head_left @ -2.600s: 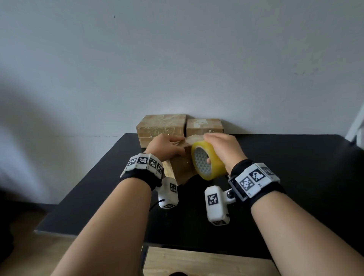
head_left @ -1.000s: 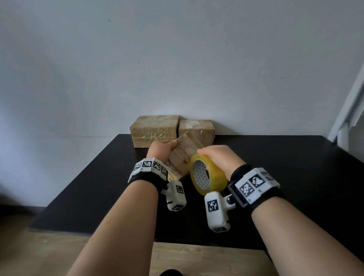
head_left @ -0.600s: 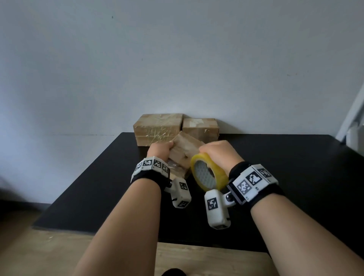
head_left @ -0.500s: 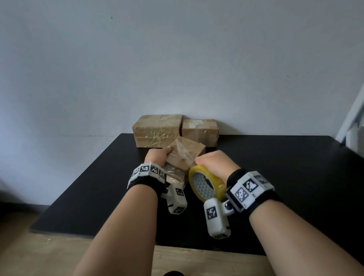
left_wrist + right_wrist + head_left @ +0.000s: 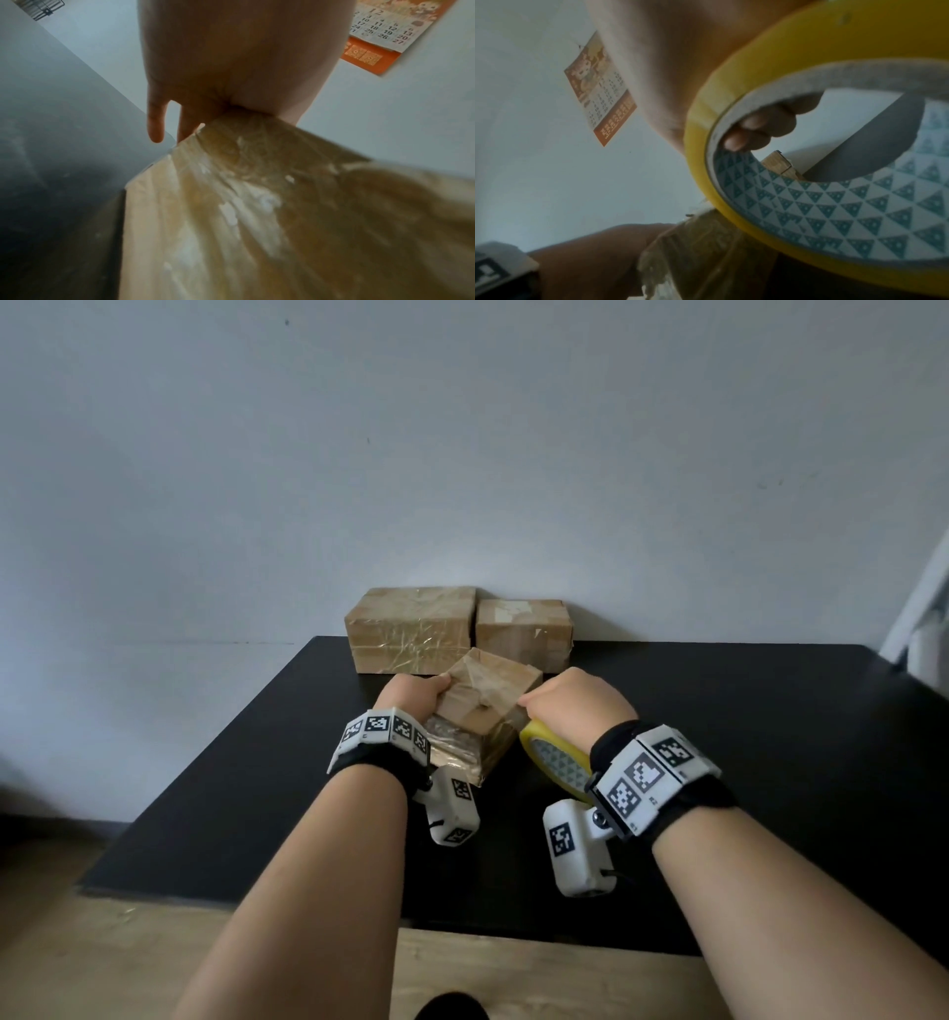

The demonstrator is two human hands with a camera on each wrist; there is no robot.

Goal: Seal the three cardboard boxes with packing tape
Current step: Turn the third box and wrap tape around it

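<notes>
We've got the small brown cardboard box (image 5: 482, 711) tipped up on one edge near the middle of the black tabletop (image 5: 770, 737), w/ wrinkled clear tape already shining over its near side. Our left hand (image 5: 413, 703) grips the box's left end, thumb over the top edge, other fingers down the far side; in the left wrist view two fingers (image 5: 155, 123) hang straight past the box corner. Our right hand (image 5: 575, 706) is clenched around the yellow roll of packing tape (image 5: 557, 757), fingertips (image 5: 752, 134) hooked thru the core w/ its green triangle print, roll touching the box's right side. Whether a strip runs from roll to box, can't tell, it's clear on clear. Risks now, as we judge it: box is balanced on an edge, so a hard tug from the roll could twist it out of the left grip or skid it across the table. Slack tape may fold on itself and stick, giving more wrinkles and a weak seal. Pull at an angle and the strip wanders off the seam. The two other brown cardboard boxes, the larger tape-wrapped one (image 5: 411, 629) and the smaller one (image 5: 524, 631), sit side by side at the wall (image 5: 462, 454), just behind, close enough that a swinging corner could knock them.
</notes>
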